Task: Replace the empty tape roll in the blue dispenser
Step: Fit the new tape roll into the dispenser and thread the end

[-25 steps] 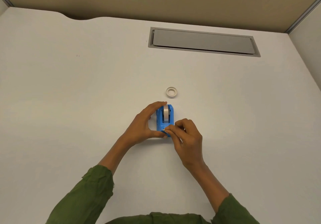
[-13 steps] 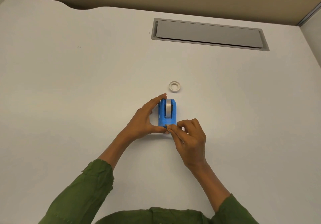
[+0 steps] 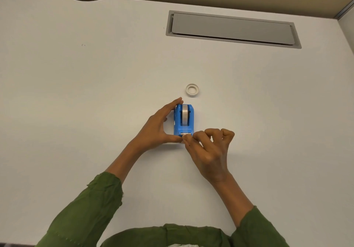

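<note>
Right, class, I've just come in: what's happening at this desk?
A person in green sleeves is fitting tape into a blue dispenser on the white desk. The left hand steadies the dispenser between thumb and fingers. The right hand pinches at the cutter end nearest the person, apparently pulling the tape end onto the blade. A roll already sits in the dispenser. A bare white ring, likely the empty core, lies flat on the desk just beyond it, untouched.

The desk [image 3: 95,93] is smooth, matt white, with a matt grey plastic-looking cover panel [image 3: 232,28] at the far right. The blue dispenser [image 3: 179,128] looks like smooth plastic, its tape roll [image 3: 184,115] faintly glossy. The green sleeves [image 3: 86,208] are soft woven cloth.
</note>
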`<action>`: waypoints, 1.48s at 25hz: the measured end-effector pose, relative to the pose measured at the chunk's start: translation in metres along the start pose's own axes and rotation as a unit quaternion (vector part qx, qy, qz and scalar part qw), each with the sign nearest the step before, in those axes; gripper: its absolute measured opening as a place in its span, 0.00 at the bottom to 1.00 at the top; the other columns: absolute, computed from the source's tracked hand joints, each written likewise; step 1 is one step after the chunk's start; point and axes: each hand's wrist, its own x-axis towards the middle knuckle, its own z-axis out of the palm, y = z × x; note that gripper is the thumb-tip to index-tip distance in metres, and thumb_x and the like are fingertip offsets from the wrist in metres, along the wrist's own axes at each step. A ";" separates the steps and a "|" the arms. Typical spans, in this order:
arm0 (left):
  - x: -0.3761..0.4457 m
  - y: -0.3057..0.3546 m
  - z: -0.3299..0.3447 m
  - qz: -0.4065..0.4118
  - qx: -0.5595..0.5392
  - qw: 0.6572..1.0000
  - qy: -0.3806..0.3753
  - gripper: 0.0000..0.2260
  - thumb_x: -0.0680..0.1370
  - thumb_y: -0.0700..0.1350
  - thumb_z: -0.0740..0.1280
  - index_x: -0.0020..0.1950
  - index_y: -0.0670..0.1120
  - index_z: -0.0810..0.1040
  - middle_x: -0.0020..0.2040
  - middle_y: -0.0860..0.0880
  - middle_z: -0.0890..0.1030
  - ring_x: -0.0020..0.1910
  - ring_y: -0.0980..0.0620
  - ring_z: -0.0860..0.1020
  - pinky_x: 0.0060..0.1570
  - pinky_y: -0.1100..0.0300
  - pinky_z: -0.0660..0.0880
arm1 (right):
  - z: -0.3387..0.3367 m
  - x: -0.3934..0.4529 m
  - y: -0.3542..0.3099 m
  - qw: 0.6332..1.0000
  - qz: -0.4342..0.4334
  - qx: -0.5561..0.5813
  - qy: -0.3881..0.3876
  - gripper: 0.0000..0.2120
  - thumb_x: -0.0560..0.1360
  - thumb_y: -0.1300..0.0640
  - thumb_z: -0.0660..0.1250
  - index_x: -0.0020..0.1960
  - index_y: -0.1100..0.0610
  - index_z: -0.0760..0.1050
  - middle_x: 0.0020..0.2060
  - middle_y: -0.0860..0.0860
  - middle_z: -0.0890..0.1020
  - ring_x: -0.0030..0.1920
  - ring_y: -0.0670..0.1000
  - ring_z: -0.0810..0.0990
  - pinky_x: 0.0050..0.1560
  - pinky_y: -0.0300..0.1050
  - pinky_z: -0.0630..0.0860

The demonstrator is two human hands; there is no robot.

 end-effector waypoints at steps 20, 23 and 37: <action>0.000 0.001 -0.001 0.005 -0.005 1.000 0.011 0.45 0.64 0.51 0.76 0.74 0.55 0.54 0.70 0.62 0.63 0.66 0.65 0.65 0.54 0.77 0.65 | -0.001 -0.019 0.028 0.986 -0.136 -0.085 -0.044 0.15 0.75 0.63 0.67 0.61 0.55 0.76 0.28 0.49 0.73 0.37 0.50 0.65 0.41 0.50 0.58; 0.000 0.001 -0.002 0.007 -0.004 1.000 0.010 0.44 0.64 0.52 0.76 0.73 0.55 0.55 0.70 0.62 0.63 0.66 0.65 0.65 0.55 0.74 0.66 | 0.001 -0.022 0.031 0.983 -0.146 -0.089 -0.068 0.16 0.76 0.63 0.65 0.63 0.55 0.74 0.30 0.50 0.75 0.38 0.50 0.66 0.41 0.51 0.59; -0.004 0.007 -0.005 -0.017 -0.022 0.999 -0.017 0.48 0.61 0.58 0.75 0.74 0.58 0.52 0.74 0.59 0.61 0.70 0.60 0.62 0.64 0.62 0.64 | -0.006 0.013 0.021 0.821 0.420 0.354 -0.154 0.20 0.66 0.45 0.74 0.56 0.48 0.73 0.50 0.45 0.77 0.45 0.44 0.75 0.38 0.32 0.73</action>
